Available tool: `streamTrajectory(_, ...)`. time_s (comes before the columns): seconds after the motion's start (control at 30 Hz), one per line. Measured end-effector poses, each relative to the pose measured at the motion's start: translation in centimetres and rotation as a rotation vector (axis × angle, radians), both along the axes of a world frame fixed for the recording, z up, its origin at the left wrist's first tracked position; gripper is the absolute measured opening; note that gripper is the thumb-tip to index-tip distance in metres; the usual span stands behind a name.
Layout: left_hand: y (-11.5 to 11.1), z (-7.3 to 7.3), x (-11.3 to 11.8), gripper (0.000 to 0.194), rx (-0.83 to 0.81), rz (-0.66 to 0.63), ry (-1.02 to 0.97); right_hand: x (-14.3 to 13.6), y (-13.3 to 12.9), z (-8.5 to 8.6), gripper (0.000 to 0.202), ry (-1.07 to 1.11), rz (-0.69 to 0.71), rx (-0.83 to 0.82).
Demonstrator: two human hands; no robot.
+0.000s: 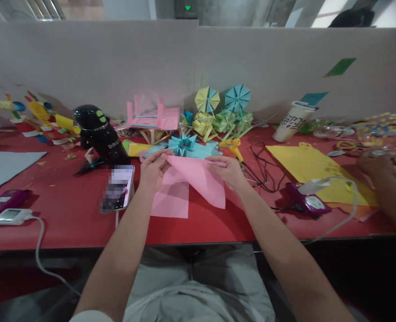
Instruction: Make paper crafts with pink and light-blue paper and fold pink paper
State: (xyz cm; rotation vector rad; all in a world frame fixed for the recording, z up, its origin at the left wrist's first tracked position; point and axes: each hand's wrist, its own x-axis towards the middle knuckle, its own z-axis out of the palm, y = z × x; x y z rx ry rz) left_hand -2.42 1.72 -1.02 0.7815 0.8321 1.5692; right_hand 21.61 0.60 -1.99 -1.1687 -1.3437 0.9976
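Note:
Between my hands a sheet of pink paper (201, 176) is lifted off the table, curling, with one corner hanging down. My left hand (155, 167) pinches its far left edge. On the right side, my right hand (227, 169) grips the far edge between thumb and fingers. Beneath it a second pink paper (171, 199) lies flat on the red table. Just beyond my hands sits a folded blue paper piece (183, 144) with pointed spikes, resting on blue paper (202, 151).
A phone (117, 188) and black bottle (99, 134) stand left. A yellow glue gun (233, 146), cable (265, 167), purple power strip (307, 200) and yellow paper (318, 170) lie right. Folded paper models (207, 100) line the back. Another person's hand (374, 165) reaches in at far right.

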Motion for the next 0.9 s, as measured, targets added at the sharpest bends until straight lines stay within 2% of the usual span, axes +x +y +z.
streamTrajectory(0.33, -0.17, 0.35, 0.09, 0.015, -0.036, 0.014, -0.036, -0.16, -0.11, 0.13, 0.04, 0.035, 0.005, -0.03)
streamTrajectory(0.9, -0.15, 0.32, 0.08, 0.024, -0.034, 0.017, -0.013, -0.36, -0.46, 0.59, 0.042, 0.089, 0.014, -0.099)
